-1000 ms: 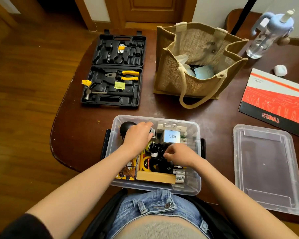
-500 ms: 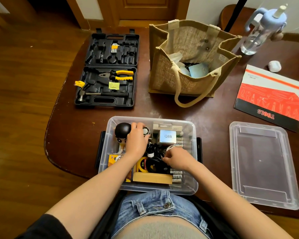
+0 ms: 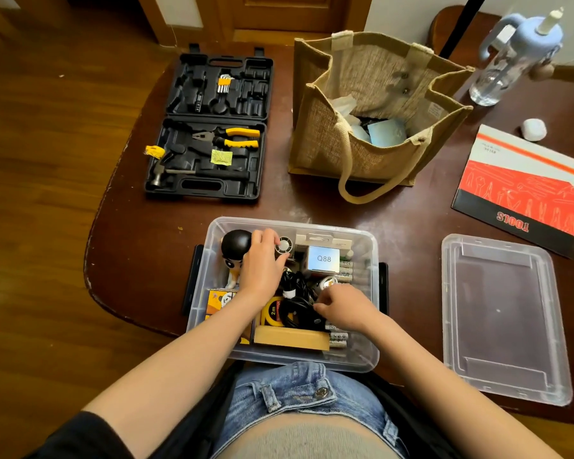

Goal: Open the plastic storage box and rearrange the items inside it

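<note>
1. A dark wooden table [image 3: 411, 210] fills the view from above, with a person seated at its near edge.
2. A jute bag [image 3: 371, 127] stands open at the far middle, and an open black tool case [image 3: 212, 127] lies to its left.
3. The clear lid [image 3: 504, 319] lies flat on the table to the right, well apart from the box, so the opening step looks done.
4. The clear plastic box [image 3: 365, 356] sits at the near edge, just in front of the person's lap, crowded with small items; the sorting step is in hand.
5. The left hand [image 3: 262, 266] reaches into the far left of the box. Its fingers curl over a small round white item [image 3: 284, 245], beside a black-headed figurine [image 3: 234, 246] — a grasping grip, by the look of it.
6. The right hand [image 3: 343, 308] is lower and to the right. Its fingertips pinch at a coiled black cable [image 3: 295, 303], beside a yellow tape measure [image 3: 272, 311].
7. Batteries [image 3: 338, 339] lie by the near right wall.
8. Next move, as a guess — lift the cable clear without snagging its neighbours.
</note>
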{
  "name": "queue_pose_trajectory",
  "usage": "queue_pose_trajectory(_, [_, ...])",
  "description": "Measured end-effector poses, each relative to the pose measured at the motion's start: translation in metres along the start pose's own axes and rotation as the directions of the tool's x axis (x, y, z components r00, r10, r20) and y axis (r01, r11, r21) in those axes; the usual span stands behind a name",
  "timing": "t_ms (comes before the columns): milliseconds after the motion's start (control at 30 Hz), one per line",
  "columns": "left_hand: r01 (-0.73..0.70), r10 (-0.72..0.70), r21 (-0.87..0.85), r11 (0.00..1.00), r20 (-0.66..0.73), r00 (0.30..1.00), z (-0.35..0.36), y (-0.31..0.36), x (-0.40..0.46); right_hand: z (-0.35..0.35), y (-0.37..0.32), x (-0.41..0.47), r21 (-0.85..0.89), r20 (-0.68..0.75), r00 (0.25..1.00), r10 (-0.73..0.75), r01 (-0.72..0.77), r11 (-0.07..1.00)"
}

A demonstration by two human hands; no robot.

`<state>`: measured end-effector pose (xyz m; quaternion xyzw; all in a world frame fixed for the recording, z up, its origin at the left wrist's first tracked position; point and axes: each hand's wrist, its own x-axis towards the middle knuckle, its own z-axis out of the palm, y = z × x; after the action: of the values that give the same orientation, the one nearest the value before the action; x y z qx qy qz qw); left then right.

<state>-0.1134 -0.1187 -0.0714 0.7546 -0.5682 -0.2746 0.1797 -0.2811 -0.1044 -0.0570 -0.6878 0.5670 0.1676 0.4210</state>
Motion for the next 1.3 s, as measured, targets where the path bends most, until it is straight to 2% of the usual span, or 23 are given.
queue_pose_trajectory(200, [-0.058,0.056,0.029,0.998,0.050,0.997,-0.006,-0.004,0.002,-0.003,0.000,-0.003,-0.024,-0.048,0.999,0.014,-0.016,1.000])
queue_pose_trajectory(333, [-0.075,0.071,0.060,0.995,0.070,0.995,-0.010,-0.007,-0.002,-0.006,0.008,-0.003,-0.098,-0.185,0.977,0.103,-0.122,0.988])
queue_pose_trajectory(433, [-0.070,0.065,0.046,0.997,0.086,0.994,-0.013,-0.011,-0.007,-0.006,0.009,-0.001,-0.065,-0.260,0.956,0.136,-0.158,0.985])
queue_pose_trajectory(567, [-0.072,0.051,0.094,0.993,0.210,0.976,-0.013,-0.017,-0.013,-0.003,-0.002,0.009,-0.043,-0.253,0.957,0.141,-0.156,0.987])
queue_pose_trajectory(700, [-0.074,0.013,0.150,0.986,0.373,0.928,-0.011,-0.021,-0.019,0.003,-0.005,0.018,0.024,-0.266,0.949,0.169,-0.169,0.985])
queue_pose_trajectory(833, [-0.086,0.026,0.143,0.986,0.381,0.924,-0.010,-0.018,-0.015,0.004,-0.006,0.018,0.035,-0.273,0.944,0.186,-0.184,0.982])
queue_pose_trajectory(1033, [-0.114,-0.002,0.212,0.971,0.481,0.877,-0.002,-0.017,-0.004,-0.004,-0.007,-0.004,0.049,-0.379,0.919,0.109,-0.098,0.994])
queue_pose_trajectory(1300, [-0.212,0.010,0.293,0.932,0.565,0.825,-0.003,-0.029,-0.004,-0.003,0.010,-0.030,0.152,-0.445,0.888,0.116,-0.052,0.987])
